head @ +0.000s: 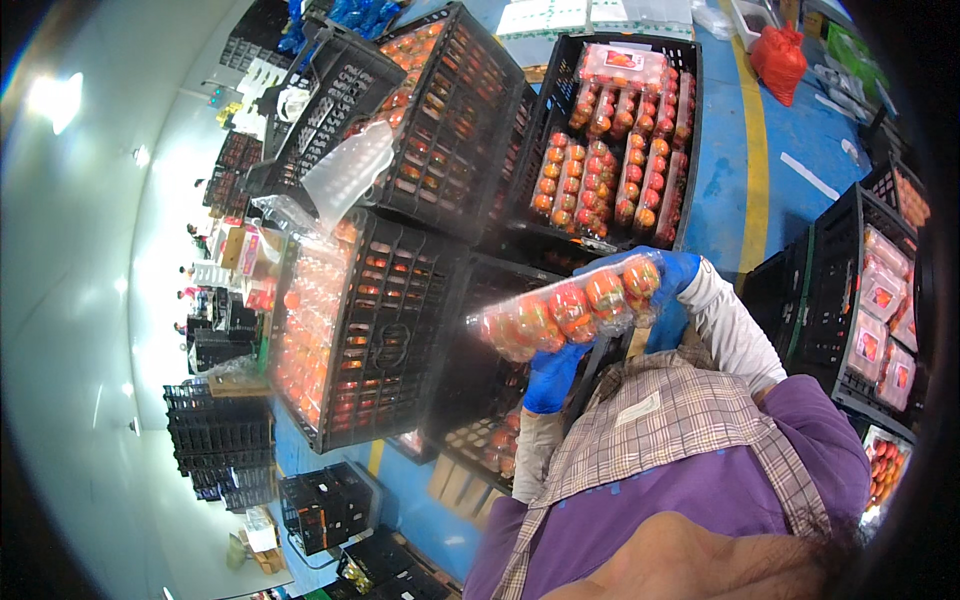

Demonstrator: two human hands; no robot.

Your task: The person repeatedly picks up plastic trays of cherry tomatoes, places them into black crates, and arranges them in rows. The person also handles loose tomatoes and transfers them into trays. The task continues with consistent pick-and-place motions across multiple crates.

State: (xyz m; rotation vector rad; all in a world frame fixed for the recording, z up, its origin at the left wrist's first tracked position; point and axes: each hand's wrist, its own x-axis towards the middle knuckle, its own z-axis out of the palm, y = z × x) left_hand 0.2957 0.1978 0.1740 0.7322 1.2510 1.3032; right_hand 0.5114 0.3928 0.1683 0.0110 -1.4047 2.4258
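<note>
Both my blue-gloved hands are on a long clear plastic clamshell pack [570,307] of round red-orange fruit that look like tomatoes. My left hand [556,375] grips its lower side near the middle. Around its upper right end is my right hand [667,274], partly hidden by the pack. The pack is tilted, right end higher in the picture. Just beyond it stands an open black crate [691,150] with similar packs on edge and one lying flat on top. Left of my hands is another black plastic crate [390,345] full of packs.
More stacked black crates stand at upper left [465,120] and right [814,300]. A translucent plastic tray [349,176] leans over the left crates. A red bag [778,60] lies on the blue floor past a yellow line [756,165]. People are small in the distance.
</note>
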